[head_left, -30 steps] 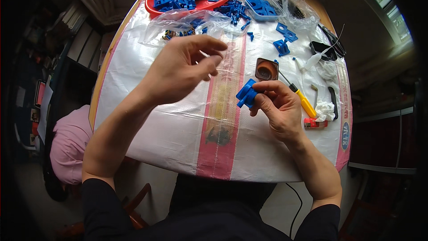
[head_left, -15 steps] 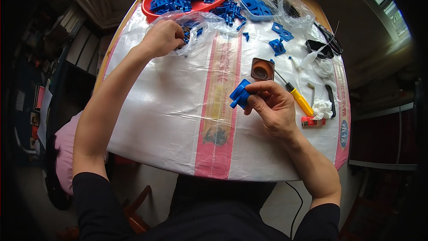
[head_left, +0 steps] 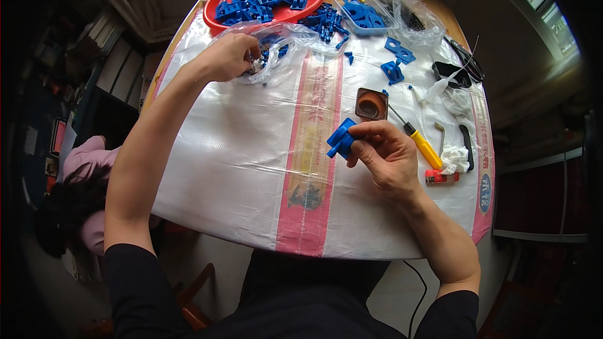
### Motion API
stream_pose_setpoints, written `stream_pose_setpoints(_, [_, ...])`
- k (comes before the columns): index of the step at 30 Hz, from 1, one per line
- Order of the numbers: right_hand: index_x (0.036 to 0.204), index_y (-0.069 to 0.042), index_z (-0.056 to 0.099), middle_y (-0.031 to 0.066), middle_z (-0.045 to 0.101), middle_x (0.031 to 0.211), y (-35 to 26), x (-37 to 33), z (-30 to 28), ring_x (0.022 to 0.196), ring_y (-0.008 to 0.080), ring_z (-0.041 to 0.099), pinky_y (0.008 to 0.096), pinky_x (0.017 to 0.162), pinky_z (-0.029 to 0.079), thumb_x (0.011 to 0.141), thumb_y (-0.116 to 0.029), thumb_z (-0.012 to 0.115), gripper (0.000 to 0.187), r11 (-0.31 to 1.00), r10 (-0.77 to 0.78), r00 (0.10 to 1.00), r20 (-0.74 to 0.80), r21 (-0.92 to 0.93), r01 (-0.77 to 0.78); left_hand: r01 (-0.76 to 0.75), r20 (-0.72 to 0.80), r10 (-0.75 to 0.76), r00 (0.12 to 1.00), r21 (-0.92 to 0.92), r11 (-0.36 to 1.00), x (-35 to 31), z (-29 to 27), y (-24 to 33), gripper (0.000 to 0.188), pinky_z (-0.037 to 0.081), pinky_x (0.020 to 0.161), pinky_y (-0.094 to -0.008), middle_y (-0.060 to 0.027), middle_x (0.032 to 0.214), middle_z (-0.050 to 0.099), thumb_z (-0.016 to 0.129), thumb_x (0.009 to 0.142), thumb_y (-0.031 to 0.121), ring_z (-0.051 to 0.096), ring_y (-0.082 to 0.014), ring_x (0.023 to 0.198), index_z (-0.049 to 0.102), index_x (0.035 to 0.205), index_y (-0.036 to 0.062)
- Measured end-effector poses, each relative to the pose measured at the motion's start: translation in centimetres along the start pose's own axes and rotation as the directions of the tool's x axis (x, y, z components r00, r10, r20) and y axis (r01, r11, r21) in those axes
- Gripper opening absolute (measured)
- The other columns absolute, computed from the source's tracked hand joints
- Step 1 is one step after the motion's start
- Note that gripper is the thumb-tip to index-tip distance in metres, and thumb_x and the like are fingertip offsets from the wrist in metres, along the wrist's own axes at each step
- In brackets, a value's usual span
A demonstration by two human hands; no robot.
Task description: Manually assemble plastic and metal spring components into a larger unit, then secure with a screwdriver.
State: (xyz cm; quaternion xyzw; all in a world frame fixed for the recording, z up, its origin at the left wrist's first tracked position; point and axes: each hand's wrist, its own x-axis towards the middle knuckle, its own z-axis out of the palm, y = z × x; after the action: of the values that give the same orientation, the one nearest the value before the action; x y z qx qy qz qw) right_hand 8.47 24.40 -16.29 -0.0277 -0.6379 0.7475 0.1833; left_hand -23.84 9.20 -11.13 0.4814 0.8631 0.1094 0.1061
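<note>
Between the thumb and fingers of my right hand (head_left: 391, 156), a blue plastic part (head_left: 340, 138) with a short protruding stem is pinched above the white woven sheet (head_left: 226, 169). At the far left of the table my left hand (head_left: 232, 56) reaches into a clear plastic bag (head_left: 295, 41) of small parts. Its fingers are curled with the tips down among the pieces; what they grip is too small to make out. Just beyond the held part sits an open brown square tin (head_left: 371, 104). A similar blue assembly (head_left: 392, 72) lies farther back.
A red tray (head_left: 210, 20) of blue parts, a loose blue pile (head_left: 325, 22) and a clear container (head_left: 367, 22) line the back. On the right lie a yellow-handled screwdriver (head_left: 425, 149), a red lighter (head_left: 441, 177), crumpled tissue (head_left: 455, 159) and a hex key (head_left: 440, 135). Someone in pink (head_left: 88, 160) is at left.
My left fingers have shifted slightly in the bag, showing pale small pieces by their tips. My right hand keeps the blue part nearly still. The person in pink has moved.
</note>
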Motion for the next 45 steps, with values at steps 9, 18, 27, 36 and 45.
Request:
stream_pose_setpoints(9, [0.118, 0.002, 0.064, 0.0103, 0.071, 0.096, 0.0, 0.0, 0.1, 0.082, 0.0118, 0.066, 0.0254, 0.072, 0.056, 0.097, 0.003, 0.064, 0.021, 1.0, -0.001, 1.0, 0.0, -0.006, 0.001, -0.026, -0.086, 0.022, 0.996, -0.041, 0.999, 0.7, 1.3, -0.2, 0.012, 0.054, 0.083, -0.0395, -0.0157, 0.091, 0.075, 0.072, 0.081, 0.004, 0.071, -0.03, 0.087, 0.077, 0.092, 0.0011])
stream_pose_setpoints(18, [0.117, 0.002, 0.064, 0.01, 0.072, 0.097, -0.3, 0.0, 0.2, 0.082, 0.0113, 0.066, 0.0256, 0.072, 0.056, 0.097, 0.002, 0.065, 0.02, 1.0, 0.019, 1.0, -0.001, -0.019, -0.019, -0.044, -0.048, 0.044, 0.998, 0.015, 0.999, 1.4, 1.2, 0.4, 0.015, 0.055, 0.078, -0.0402, -0.0176, 0.086, 0.074, 0.072, 0.077, 0.006, 0.07, -0.03, 0.081, 0.077, 0.091, 0.0001])
stream_pose_setpoints(27, [0.119, 0.0, 0.063, 0.01, 0.071, 0.099, 0.0, 0.2, 0.0, 0.084, 0.0119, 0.067, 0.026, 0.074, 0.056, 0.097, 0.001, 0.065, 0.022, 0.999, -0.045, 0.999, 0.004, 0.004, 0.045, -0.047, -0.29, 0.011, 0.957, -0.118, 0.992, -0.4, -1.4, 2.2, 0.012, 0.055, 0.069, -0.0317, -0.0121, 0.08, 0.073, 0.068, 0.086, 0.003, 0.068, -0.0184, 0.072, 0.074, 0.093, -0.0038])
stream_pose_setpoints(36, [0.131, -0.003, 0.05, 0.0123, 0.069, 0.108, -0.3, 0.1, 0.0, 0.094, 0.0152, 0.067, 0.0296, 0.082, 0.057, 0.096, -0.002, 0.067, 0.04, 0.99, -0.121, 0.993, -0.018, 0.074, 0.122, -0.136, -0.094, 0.131, 0.987, -0.923, 0.361, -8.7, 2.7, 13.2, 0.018, 0.054, 0.073, -0.0252, -0.0091, 0.091, 0.072, 0.069, 0.095, 0.009, 0.068, -0.0123, 0.081, 0.07, 0.107, -0.005])
stream_pose_setpoints(45, [0.128, 0.001, 0.053, 0.0119, 0.069, 0.111, -0.2, 0.2, -0.6, 0.098, 0.0156, 0.068, 0.0291, 0.086, 0.057, 0.094, -0.003, 0.07, 0.038, 0.995, -0.095, 0.995, -0.015, -0.027, 0.094, -0.274, -0.24, 0.137, 0.961, -0.894, 0.356, -8.8, 5.9, 13.2, 0.013, 0.053, 0.079, -0.0254, -0.0079, 0.098, 0.07, 0.067, 0.094, 0.001, 0.066, -0.0116, 0.088, 0.069, 0.106, -0.0034])
